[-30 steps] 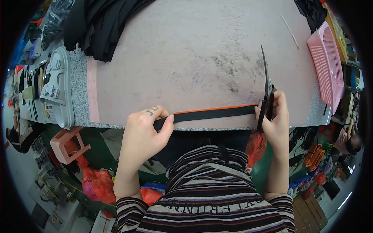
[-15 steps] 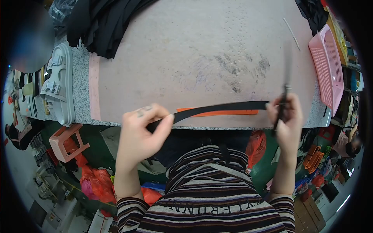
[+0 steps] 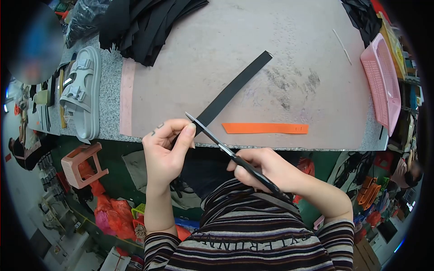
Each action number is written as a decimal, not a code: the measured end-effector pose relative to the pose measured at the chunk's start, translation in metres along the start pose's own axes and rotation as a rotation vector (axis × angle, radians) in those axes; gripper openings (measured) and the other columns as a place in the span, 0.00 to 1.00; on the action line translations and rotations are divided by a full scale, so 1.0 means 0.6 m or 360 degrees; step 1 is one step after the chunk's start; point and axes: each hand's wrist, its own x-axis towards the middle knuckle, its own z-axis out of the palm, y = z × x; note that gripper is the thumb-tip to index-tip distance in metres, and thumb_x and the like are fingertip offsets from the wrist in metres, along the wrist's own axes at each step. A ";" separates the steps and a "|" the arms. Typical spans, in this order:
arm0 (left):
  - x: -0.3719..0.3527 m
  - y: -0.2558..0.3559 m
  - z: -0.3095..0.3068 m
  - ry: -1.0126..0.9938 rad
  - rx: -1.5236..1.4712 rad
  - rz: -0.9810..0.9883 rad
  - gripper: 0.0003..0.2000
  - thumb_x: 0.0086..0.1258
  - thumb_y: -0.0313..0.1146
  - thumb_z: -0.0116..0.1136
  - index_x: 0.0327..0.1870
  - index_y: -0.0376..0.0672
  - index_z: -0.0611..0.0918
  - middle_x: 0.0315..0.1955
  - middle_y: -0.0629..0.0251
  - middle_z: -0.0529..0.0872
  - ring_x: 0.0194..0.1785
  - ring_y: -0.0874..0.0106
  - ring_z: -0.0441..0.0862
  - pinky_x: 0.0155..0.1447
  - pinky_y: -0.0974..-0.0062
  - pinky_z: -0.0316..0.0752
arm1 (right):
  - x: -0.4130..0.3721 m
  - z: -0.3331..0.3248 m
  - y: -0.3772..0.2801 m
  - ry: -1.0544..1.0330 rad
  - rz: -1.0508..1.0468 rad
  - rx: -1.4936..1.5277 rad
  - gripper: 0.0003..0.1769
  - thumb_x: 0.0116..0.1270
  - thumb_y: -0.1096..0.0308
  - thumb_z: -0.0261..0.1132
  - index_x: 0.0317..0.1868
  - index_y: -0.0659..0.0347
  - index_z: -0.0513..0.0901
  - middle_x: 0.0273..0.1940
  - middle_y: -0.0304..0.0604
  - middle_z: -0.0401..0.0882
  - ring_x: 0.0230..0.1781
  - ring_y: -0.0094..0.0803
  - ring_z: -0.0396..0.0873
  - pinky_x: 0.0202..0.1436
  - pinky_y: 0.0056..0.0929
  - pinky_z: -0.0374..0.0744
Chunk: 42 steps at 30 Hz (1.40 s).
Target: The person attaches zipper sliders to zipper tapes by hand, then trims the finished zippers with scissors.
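My left hand (image 3: 168, 147) pinches the lower end of a black strip (image 3: 237, 86), which slants up and to the right over the table. Black-handled scissors (image 3: 226, 149) are gripped in my right hand (image 3: 260, 169), near the table's front edge. Their blades meet the strip just beyond my left fingertips; whether they are fully closed on it I cannot tell. An orange strip (image 3: 266, 128) with a pointed left end and small slits at the right lies flat on the table, right of the blades.
Black strips (image 3: 140, 27) are heaped at the back left, near a grey sandal (image 3: 85, 95). A pink basket (image 3: 381, 81) stands at the right edge, with a thin white stick (image 3: 342, 46) to its left. A pink stool (image 3: 84, 165) is below the table.
My right hand has let go of the black strip's far end and brought the scissors down-left to its near end. The strip now slants away from me, and the orange strip shows fully.
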 end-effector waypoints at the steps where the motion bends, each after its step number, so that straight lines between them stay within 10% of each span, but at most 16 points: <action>1: 0.000 0.000 0.001 0.0013 0.0015 0.0007 0.04 0.76 0.22 0.64 0.40 0.30 0.86 0.29 0.70 0.83 0.30 0.84 0.78 0.36 0.85 0.72 | 0.005 -0.001 -0.006 -0.0038 0.0061 -0.0059 0.25 0.75 0.48 0.69 0.35 0.66 0.82 0.19 0.31 0.67 0.21 0.18 0.64 0.26 0.26 0.63; 3: -0.001 -0.002 0.000 0.0015 0.0019 0.0005 0.04 0.76 0.22 0.64 0.40 0.30 0.86 0.28 0.71 0.83 0.30 0.84 0.77 0.36 0.85 0.71 | 0.009 -0.003 -0.019 -0.0123 0.0193 -0.0176 0.18 0.77 0.56 0.69 0.44 0.67 0.84 0.26 0.29 0.73 0.27 0.16 0.68 0.31 0.21 0.69; 6: 0.001 -0.010 -0.007 0.0001 -0.0025 -0.0053 0.04 0.77 0.23 0.64 0.40 0.31 0.86 0.27 0.71 0.83 0.29 0.85 0.77 0.35 0.85 0.70 | 0.012 0.013 0.015 0.0126 -0.0017 -0.0050 0.33 0.70 0.40 0.72 0.27 0.66 0.82 0.17 0.34 0.67 0.19 0.20 0.63 0.23 0.30 0.62; 12: -0.013 -0.007 -0.009 -0.0093 0.0010 -0.0173 0.04 0.76 0.23 0.62 0.38 0.34 0.86 0.26 0.72 0.83 0.28 0.85 0.77 0.32 0.84 0.71 | -0.014 -0.010 0.001 0.0141 0.0171 0.0129 0.29 0.67 0.44 0.77 0.31 0.67 0.85 0.18 0.33 0.67 0.21 0.19 0.63 0.24 0.27 0.63; 16: -0.053 -0.008 0.135 -0.0981 0.0175 0.0186 0.02 0.65 0.24 0.69 0.36 0.36 0.90 0.31 0.61 0.92 0.33 0.72 0.89 0.40 0.76 0.82 | -0.087 -0.120 -0.017 0.0757 -0.0085 -0.0321 0.15 0.63 0.68 0.79 0.42 0.70 0.85 0.29 0.34 0.79 0.33 0.15 0.75 0.34 0.21 0.73; 18: -0.077 -0.062 0.239 -0.1288 0.0086 0.0443 0.07 0.66 0.28 0.73 0.43 0.38 0.90 0.38 0.57 0.93 0.40 0.60 0.91 0.47 0.69 0.86 | -0.101 -0.198 0.001 0.1284 -0.0168 -0.0997 0.21 0.62 0.64 0.79 0.48 0.70 0.85 0.29 0.37 0.78 0.30 0.17 0.74 0.32 0.25 0.73; 20: -0.089 -0.081 0.308 -0.1058 0.0546 0.0975 0.11 0.65 0.29 0.74 0.47 0.39 0.90 0.41 0.56 0.91 0.44 0.58 0.91 0.50 0.65 0.86 | -0.113 -0.266 0.026 0.1437 -0.0356 -0.1228 0.21 0.63 0.60 0.78 0.47 0.69 0.87 0.27 0.43 0.79 0.26 0.24 0.76 0.31 0.30 0.74; 23: -0.064 -0.054 0.289 -0.0984 0.0366 0.0981 0.15 0.63 0.29 0.74 0.51 0.41 0.89 0.45 0.54 0.90 0.47 0.57 0.89 0.52 0.63 0.84 | -0.111 -0.326 0.003 0.1660 -0.0061 -0.1505 0.18 0.65 0.56 0.75 0.31 0.67 0.90 0.26 0.55 0.85 0.30 0.53 0.84 0.37 0.43 0.80; 27: 0.003 -0.011 0.252 -0.0401 0.1149 0.0986 0.18 0.60 0.27 0.76 0.51 0.43 0.85 0.41 0.62 0.84 0.51 0.58 0.79 0.54 0.62 0.75 | -0.048 -0.464 0.015 0.2068 -0.0652 -0.2217 0.11 0.63 0.74 0.68 0.46 0.68 0.84 0.43 0.57 0.84 0.46 0.54 0.84 0.52 0.46 0.83; 34: 0.033 -0.018 0.215 -0.0197 0.0944 0.0861 0.14 0.67 0.27 0.72 0.52 0.41 0.84 0.39 0.56 0.87 0.40 0.58 0.86 0.46 0.64 0.79 | 0.024 -0.537 -0.009 0.1715 -0.0143 -0.2384 0.10 0.61 0.81 0.64 0.43 0.67 0.86 0.48 0.56 0.83 0.50 0.54 0.84 0.57 0.47 0.83; 42: 0.147 -0.008 0.181 0.0200 0.1259 0.0871 0.11 0.69 0.29 0.72 0.49 0.39 0.89 0.41 0.59 0.87 0.40 0.60 0.87 0.45 0.66 0.81 | 0.026 -0.330 -0.078 0.1447 -0.1111 -0.1005 0.05 0.72 0.72 0.69 0.41 0.65 0.85 0.35 0.46 0.86 0.38 0.36 0.88 0.47 0.36 0.85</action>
